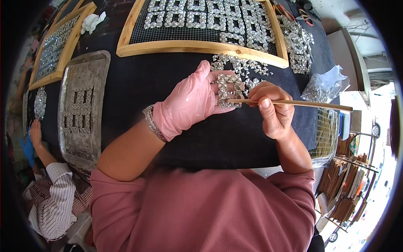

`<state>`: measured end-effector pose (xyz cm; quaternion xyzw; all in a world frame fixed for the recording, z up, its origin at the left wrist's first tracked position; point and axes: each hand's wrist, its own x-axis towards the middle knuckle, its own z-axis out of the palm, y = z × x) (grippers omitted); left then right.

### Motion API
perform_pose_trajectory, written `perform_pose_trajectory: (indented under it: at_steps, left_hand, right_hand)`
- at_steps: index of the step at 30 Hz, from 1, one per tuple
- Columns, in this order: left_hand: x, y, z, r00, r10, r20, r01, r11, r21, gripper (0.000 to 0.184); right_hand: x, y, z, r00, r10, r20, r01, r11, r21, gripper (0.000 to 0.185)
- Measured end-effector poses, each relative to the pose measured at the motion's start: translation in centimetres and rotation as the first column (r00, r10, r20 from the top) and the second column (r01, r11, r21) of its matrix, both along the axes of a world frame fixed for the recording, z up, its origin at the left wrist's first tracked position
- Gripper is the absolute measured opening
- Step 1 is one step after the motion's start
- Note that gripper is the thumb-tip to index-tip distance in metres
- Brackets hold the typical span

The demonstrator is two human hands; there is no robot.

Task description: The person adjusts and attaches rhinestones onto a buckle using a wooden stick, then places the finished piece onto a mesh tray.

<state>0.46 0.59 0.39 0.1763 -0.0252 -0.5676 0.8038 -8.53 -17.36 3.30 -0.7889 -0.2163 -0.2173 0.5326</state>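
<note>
My left hand [184, 103], in a pink glove, lies palm up and holds a rectangular frame set with clear crystals [222, 90] across its fingers. In my bare right hand [275, 110] is a thin wooden stick [312, 104], pinched between thumb and fingers. The stick's tip meets the lower edge of the crystal frame, though whether a stone sits under the tip cannot be made out. Just beyond both hands, loose pointed crystals [256, 67] are scattered on the dark table cover [138, 92].
A wood-framed mesh screen [176, 45] bearing several crystal frames stands ahead. At left is a metal tray [79, 147] with more frames; beside it, a co-worker's striped sleeve [61, 176]. Finished-looking pieces [299, 54] are heaped at right, near a plastic bag [325, 84].
</note>
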Motion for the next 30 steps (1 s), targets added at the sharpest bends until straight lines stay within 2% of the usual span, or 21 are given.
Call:
perform_pose_trajectory:
  at_steps: [4, 7, 10, 16, 30]
  left_hand:
    - [0.14, 0.01, -0.05, 1.000, -0.005, -0.014, 0.005, 1.000, -0.004, 0.061]
    - [-0.01, -0.14, 0.32, 0.999, 0.035, -0.027, -0.034, 0.999, 0.030, 0.062]
    - [0.02, -0.07, -0.05, 0.999, 0.031, -0.019, -0.031, 0.999, 0.011, 0.062]
    - [0.10, -0.05, 0.00, 1.000, 0.016, -0.003, -0.016, 1.000, -0.006, 0.063]
    - [0.08, -0.06, 0.01, 0.997, 0.063, -0.052, -0.065, 0.997, -0.034, 0.061]
  right_hand:
    - [-0.35, 0.18, 0.48, 0.998, -0.051, -0.038, 0.052, 0.998, 0.037, 0.006]
    - [-0.45, -0.16, 0.39, 0.999, -0.044, -0.030, 0.043, 0.999, -0.024, 0.006]
    - [0.03, 0.01, 0.03, 0.999, -0.009, 0.052, 0.011, 0.999, -0.047, 0.006]
    - [-0.19, 0.04, 0.38, 0.999, -0.038, 0.022, 0.038, 0.999, 0.021, 0.006]
    - [-0.18, -0.03, 0.06, 1.000, -0.020, 0.023, 0.021, 0.999, -0.037, 0.008]
